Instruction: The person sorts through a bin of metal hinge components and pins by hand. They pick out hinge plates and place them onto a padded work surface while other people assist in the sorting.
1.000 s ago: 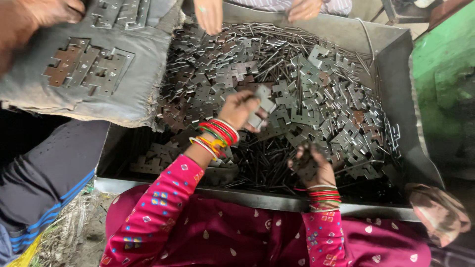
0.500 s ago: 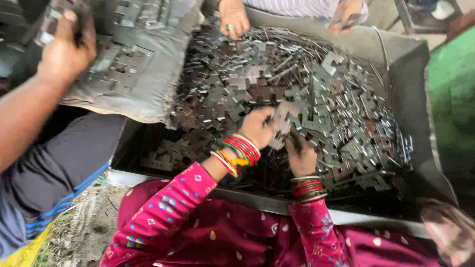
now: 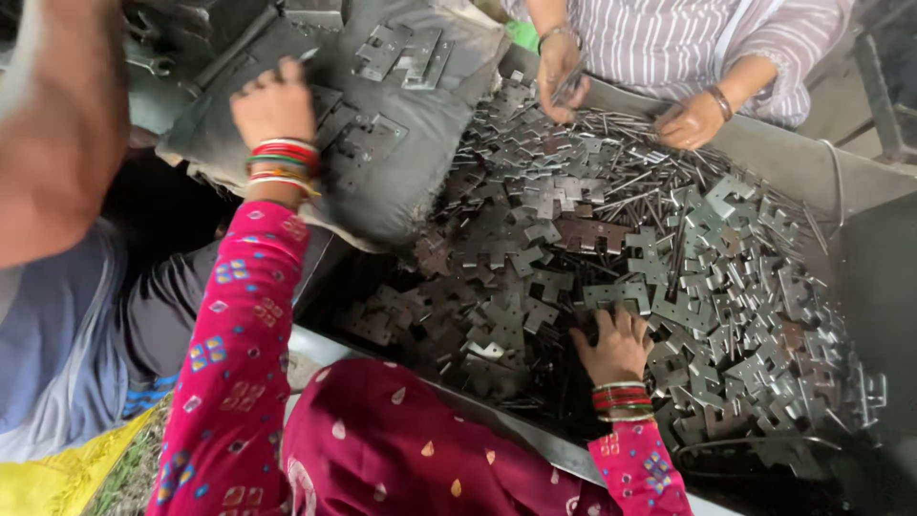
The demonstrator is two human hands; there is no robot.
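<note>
Grey sack (image 3: 420, 143), top left, no labels

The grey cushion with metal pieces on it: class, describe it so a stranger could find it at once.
Start at the big tray heaped with flat metal pieces. At its upper left corner lies the grey cushion, under the wearer's left hand. It alone is soft and padded, carrying only a few pieces.

You are looking at one large grey metal tray (image 3: 764, 158) holding far too many small flat stamped steel plates (image 3: 535, 234) and thin rods to count, one grey sack (image 3: 411, 143), and your two hands, left (image 3: 275, 103) and right (image 3: 616, 346).
</note>
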